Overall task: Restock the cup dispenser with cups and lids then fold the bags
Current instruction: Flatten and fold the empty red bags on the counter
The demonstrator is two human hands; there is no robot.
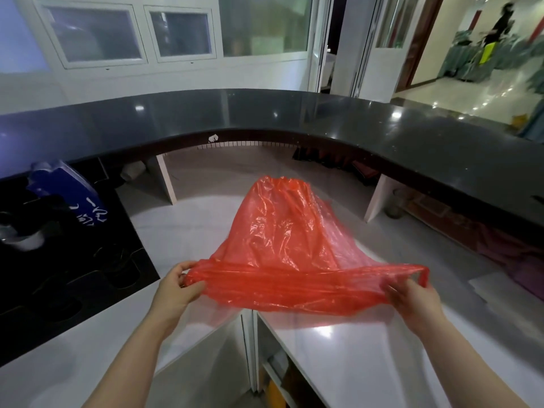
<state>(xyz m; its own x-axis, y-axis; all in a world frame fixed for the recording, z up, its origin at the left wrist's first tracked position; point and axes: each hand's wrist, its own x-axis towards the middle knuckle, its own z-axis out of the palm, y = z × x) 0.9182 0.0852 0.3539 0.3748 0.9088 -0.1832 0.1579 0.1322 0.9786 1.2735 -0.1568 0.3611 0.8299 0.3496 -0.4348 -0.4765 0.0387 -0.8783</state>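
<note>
Bag: we are holding a thin, translucent red plastic carrier bag (282, 245) stretched sideways between both hands, its near edge gathered into a taut band while the rest is billowing away from us above the pale grey lower worktop (188, 231).
Left hand: our left hand (176, 287) is pinching the left end of that band — fingers curled round the bunched plastic, thumb on top.
Right hand: our right hand (412, 298) is gripping the right end just under the looped handle (419, 273), fingers closed on the film.
Step in hand: we are judging this to be the bag-folding part of the task; no cups, lids or dispenser are showing here, so we cannot tell how that part stands.
Next move: we are thinking the bag needs laying flat on the worktop and smoothing out before a first fold — the film looks slippery and air-filled, so it is likely calling for a steady pull at both ends.
Surroundings: a curved, glossy dark stone counter (265, 113) is rising beyond the worktop, and a blue packet with white lettering (73, 198) is lying on the black surface (73, 275) to our left.
</note>
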